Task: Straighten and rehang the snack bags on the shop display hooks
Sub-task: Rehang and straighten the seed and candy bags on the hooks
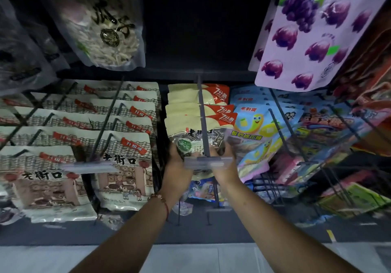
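Two bare forearms reach up from the bottom edge toward the dark wire display rack (160,86), the left wrist wearing a beaded bracelet with a red cord (161,200).

Biggest on the rack is the block of cream snack bags printed with an old street-front drawing (123,164), hung in overlapping rows on the left hooks. Upper right hangs a lilac bag patterned with purple fruit (306,39); upper left hangs a clear pouch of pale seeds with black lettering (108,35). Right of centre sits a row of pale blue bags with yellow cartoon faces (257,124), and further right a jumble of colourful packets too blurred to read.

In the middle column a stack of cream and red bags (190,107) hangs along the long grey centre hook (202,114). At the front of that stack is the clear-windowed seed bag with a round green sticker (196,139). The left hand (176,167) grips its left edge and the right hand (225,162) grips its right edge, both with fingers curled onto it, just behind the grey plastic price-tag holder (208,162) at the hook's tip.
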{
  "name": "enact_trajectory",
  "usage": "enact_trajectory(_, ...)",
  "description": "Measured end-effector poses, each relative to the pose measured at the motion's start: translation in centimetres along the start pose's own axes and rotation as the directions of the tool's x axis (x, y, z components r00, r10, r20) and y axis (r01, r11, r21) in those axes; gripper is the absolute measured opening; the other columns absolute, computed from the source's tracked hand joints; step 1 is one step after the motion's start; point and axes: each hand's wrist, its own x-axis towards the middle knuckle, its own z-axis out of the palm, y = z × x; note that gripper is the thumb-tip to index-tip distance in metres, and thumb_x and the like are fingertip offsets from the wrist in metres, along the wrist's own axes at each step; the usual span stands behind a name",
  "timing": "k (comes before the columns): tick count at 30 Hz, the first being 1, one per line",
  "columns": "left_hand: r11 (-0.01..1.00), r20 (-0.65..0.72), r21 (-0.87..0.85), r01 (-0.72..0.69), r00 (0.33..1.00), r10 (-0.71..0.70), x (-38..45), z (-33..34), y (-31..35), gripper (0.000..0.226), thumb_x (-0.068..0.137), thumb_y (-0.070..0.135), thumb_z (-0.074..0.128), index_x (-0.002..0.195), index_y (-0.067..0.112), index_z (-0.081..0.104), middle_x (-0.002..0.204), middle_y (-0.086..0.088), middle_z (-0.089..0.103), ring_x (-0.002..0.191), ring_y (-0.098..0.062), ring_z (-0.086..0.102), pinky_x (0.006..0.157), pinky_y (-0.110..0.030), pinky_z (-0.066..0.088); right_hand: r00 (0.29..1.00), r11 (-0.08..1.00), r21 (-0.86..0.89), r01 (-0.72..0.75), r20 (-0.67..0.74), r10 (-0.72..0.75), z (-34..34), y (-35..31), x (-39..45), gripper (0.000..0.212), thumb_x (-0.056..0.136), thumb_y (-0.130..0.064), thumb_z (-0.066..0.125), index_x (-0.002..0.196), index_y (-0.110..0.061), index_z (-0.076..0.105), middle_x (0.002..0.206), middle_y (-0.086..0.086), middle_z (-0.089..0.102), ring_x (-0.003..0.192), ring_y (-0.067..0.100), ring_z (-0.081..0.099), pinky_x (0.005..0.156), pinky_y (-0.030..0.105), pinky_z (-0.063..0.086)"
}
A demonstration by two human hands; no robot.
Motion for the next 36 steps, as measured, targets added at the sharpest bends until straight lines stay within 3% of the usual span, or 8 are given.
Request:
enact_trajectory(3,0.999,0.019,0.011,0.034,0.999,-0.035,-0.5,-0.4,-0.3,0.065,0.092,0.021,0.064,0.148,0.008,0.032,0.110,-0.007,0.066,0.092,-0.013,0.063,0.085,-0.026,0.049,0.989,0.992,-0.041,-0.118,0.087,0.122,0.0,-1.2,-1.5,0.065,0.093,-0.025,0.060,0.150,-0.011,0.031,0.126,0.004,0.048,0.123,0.026,0.048,0.102,0.041,0.042)
enact_trajectory(6,0.998,0.094,-0.058,-0.034,0.995,0.039,-3.1,-1.2,-0.5,0.075,0.091,0.038,0.062,0.153,0.020,0.024,0.135,0.000,0.056,0.112,-0.008,0.059,0.097,-0.029,0.051,0.960,0.977,-0.120,-0.179,0.195,0.200,-0.8,-1.8,-4.8,0.052,0.081,-0.043,0.061,0.124,-0.016,0.052,0.113,-0.003,0.057,0.105,0.019,0.057,0.078,0.032,0.048)
enact_trajectory(9,0.977,0.211,0.138,-0.165,0.968,0.134,-7.6,-2.1,-0.8,0.079,0.093,0.039,0.056,0.154,0.040,0.006,0.154,0.004,0.034,0.136,-0.016,0.041,0.110,-0.040,0.041,0.946,0.965,-0.259,-0.044,0.301,0.124,-3.6,-1.7,-8.3,0.057,0.091,-0.045,0.059,0.143,-0.034,0.039,0.138,-0.021,0.037,0.130,0.004,0.039,0.092,0.024,0.036)
enact_trajectory(13,0.586,0.353,0.570,-0.576,0.815,0.459,-9.0,-1.0,-0.7,0.075,0.089,0.037,0.058,0.153,0.027,0.021,0.158,-0.006,0.029,0.143,-0.030,0.033,0.110,-0.046,0.039,0.942,0.719,-0.622,0.310,0.304,-0.143,-9.8,-0.6,-10.3,0.064,0.098,-0.036,0.054,0.153,-0.029,0.023,0.156,-0.018,0.016,0.148,0.005,0.010,0.117,0.024,0.018)
enact_trajectory(18,0.309,0.464,0.646,-0.698,0.681,0.567,-8.5,2.7,2.7,0.082,0.075,0.032,0.076,0.147,0.018,0.037,0.153,-0.015,0.037,0.136,-0.041,0.038,0.110,-0.058,0.036,0.918,0.361,-0.845,0.395,0.347,-0.192,-15.4,-0.9,-9.5,0.066,0.101,-0.043,0.044,0.156,-0.026,0.012,0.163,-0.006,-0.005,0.151,0.019,-0.006,0.120,0.031,-0.001)
enact_trajectory(21,0.222,0.507,0.666,-0.712,0.651,0.565,-8.6,4.7,4.1,0.082,0.073,0.033,0.079,0.145,0.016,0.043,0.154,-0.017,0.037,0.137,-0.043,0.040,0.106,-0.059,0.040,0.917,0.309,-0.867,0.391,0.339,-0.209,-17.6,-1.1,-8.1,0.067,0.101,-0.043,0.041,0.156,-0.028,0.006,0.159,-0.011,-0.017,0.150,0.021,-0.008,0.120,0.034,-0.003)
enact_trajectory(28,0.262,0.462,0.770,-0.582,0.792,0.400,-8.9,9.8,6.1,0.084,0.070,0.035,0.077,0.145,0.019,0.042,0.152,-0.021,0.037,0.130,-0.045,0.045,0.096,-0.055,0.046,0.889,0.405,-0.793,0.455,0.380,-0.255,-20.9,-0.1,-5.0,0.071,0.098,-0.035,0.052,0.155,-0.030,0.011,0.163,-0.004,-0.009,0.151,0.024,0.000,0.119,0.037,0.014)
enact_trajectory(36,0.514,0.165,0.811,-0.278,0.953,0.255,-6.6,14.9,9.2,0.099,0.096,0.050,0.045,0.138,0.036,-0.043,0.157,-0.012,-0.033,0.148,-0.039,-0.020,0.120,-0.051,0.004,0.855,0.633,-0.574,0.519,0.340,-0.392,-21.3,0.2,-0.3,0.094,0.091,-0.030,0.063,0.150,-0.048,-0.009,0.157,-0.011,-0.032,0.150,0.022,0.008,0.105,0.041,0.042)
